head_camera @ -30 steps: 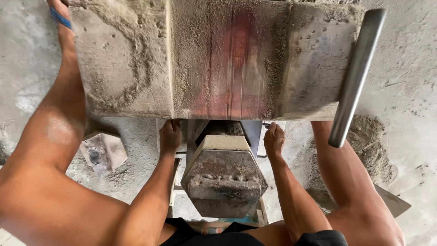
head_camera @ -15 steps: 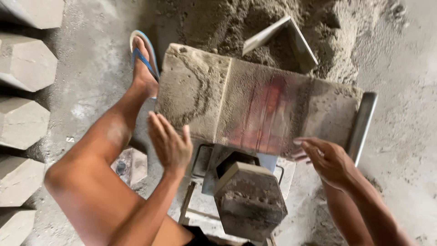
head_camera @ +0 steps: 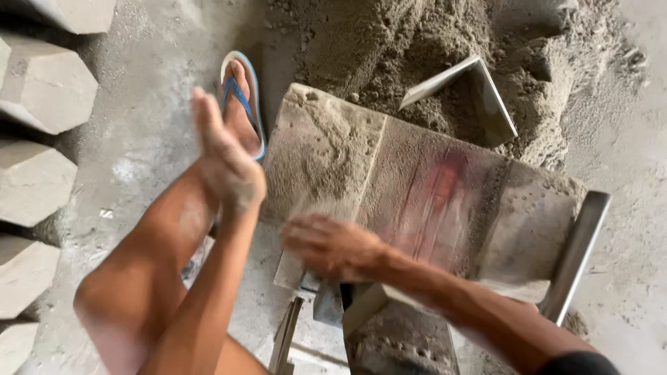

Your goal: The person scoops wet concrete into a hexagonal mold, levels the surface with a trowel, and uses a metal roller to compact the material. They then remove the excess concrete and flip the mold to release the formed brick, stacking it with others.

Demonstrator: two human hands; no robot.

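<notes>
Over sandy press top point(head_camera: 326, 149), L hand point(head_camera: 226, 163) & R hand point(head_camera: 333, 244) grips released, blocks point(head_camera: 42, 87) left.

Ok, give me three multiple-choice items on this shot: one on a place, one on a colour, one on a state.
1. Where do the hexagonal concrete blocks lie?
A. along the left edge
B. on the sand pile
C. on the press top

2. What colour are the straps of the flip-flop?
A. red
B. blue
C. green

3. What state is the left hand in?
A. gripping the metal lever
B. flat on the floor
C. raised in the air, open and empty

Answers:
1. A, the blocks sit in a row down the left side, apart from the sand pile.
2. B, blue straps cross the foot beside the sandy press top.
3. C, the left hand is up with fingers straight and holds nothing; the right hand hovers empty over the press top, away from the metal lever.
</notes>
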